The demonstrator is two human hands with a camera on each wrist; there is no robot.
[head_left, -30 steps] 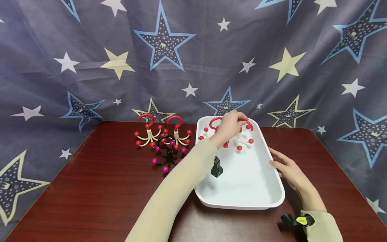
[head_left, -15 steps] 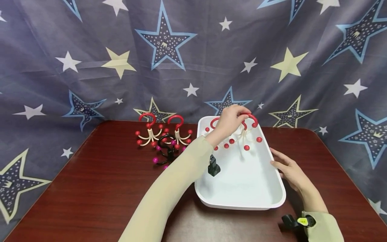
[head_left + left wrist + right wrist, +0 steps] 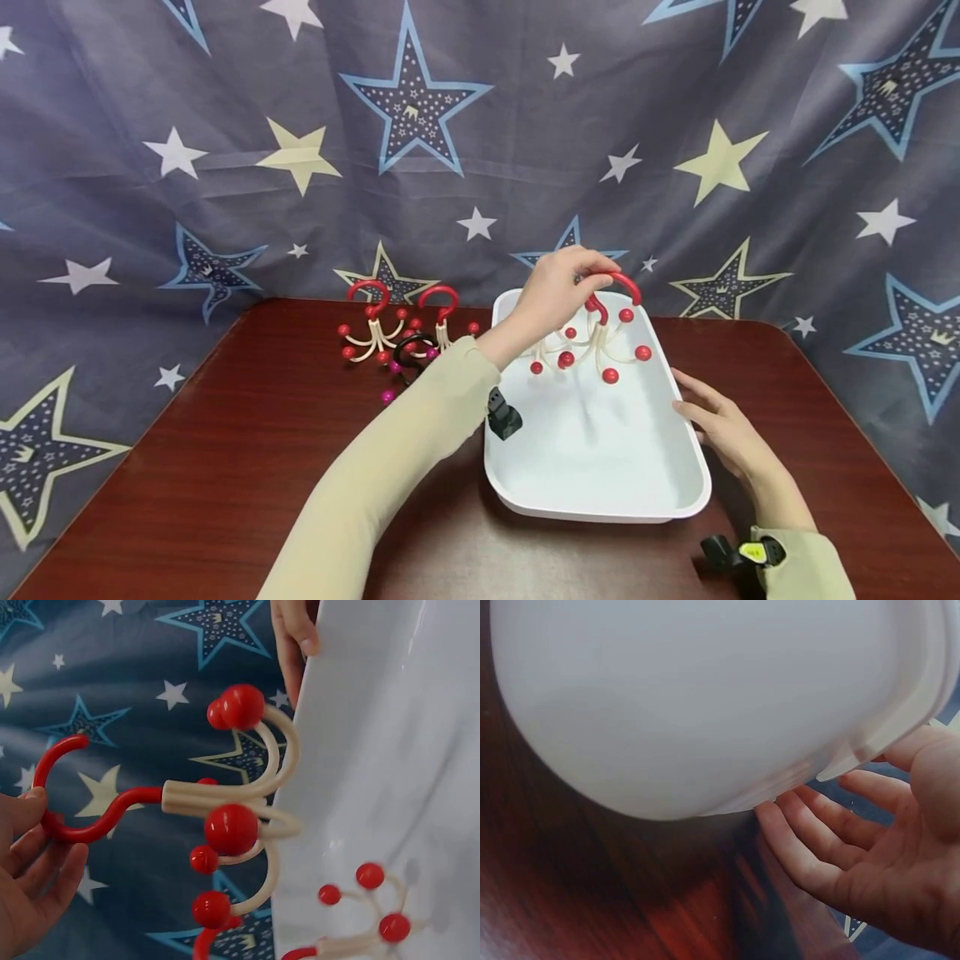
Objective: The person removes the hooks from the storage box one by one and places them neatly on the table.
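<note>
In the head view my left hand (image 3: 553, 287) holds a multi-arm hook hanger (image 3: 599, 335) by its red hook, over the far part of a white plastic tub (image 3: 600, 514). The hanger has cream curved arms tipped with red balls. The left wrist view shows thumb and fingers pinching the red curve (image 3: 97, 829) while the arms point away. A second such hanger (image 3: 539, 357) lies in the tub, partly hidden by my left arm. My right hand (image 3: 718, 423) rests against the tub's right outer side, fingers loosely bent along the wall (image 3: 780, 780).
Left of the tub, two more red-hooked hangers (image 3: 377, 333) stand on the brown table (image 3: 262, 467). A black hanger with magenta balls (image 3: 405, 358) is in front of them, largely behind my left sleeve. A star-patterned cloth (image 3: 525, 167) hangs behind the table.
My left hand has risen and shifted slightly left, lifting the hanger upward inside the tub. The hand's grip stays on the red hook. My right hand stays at the tub's side.
</note>
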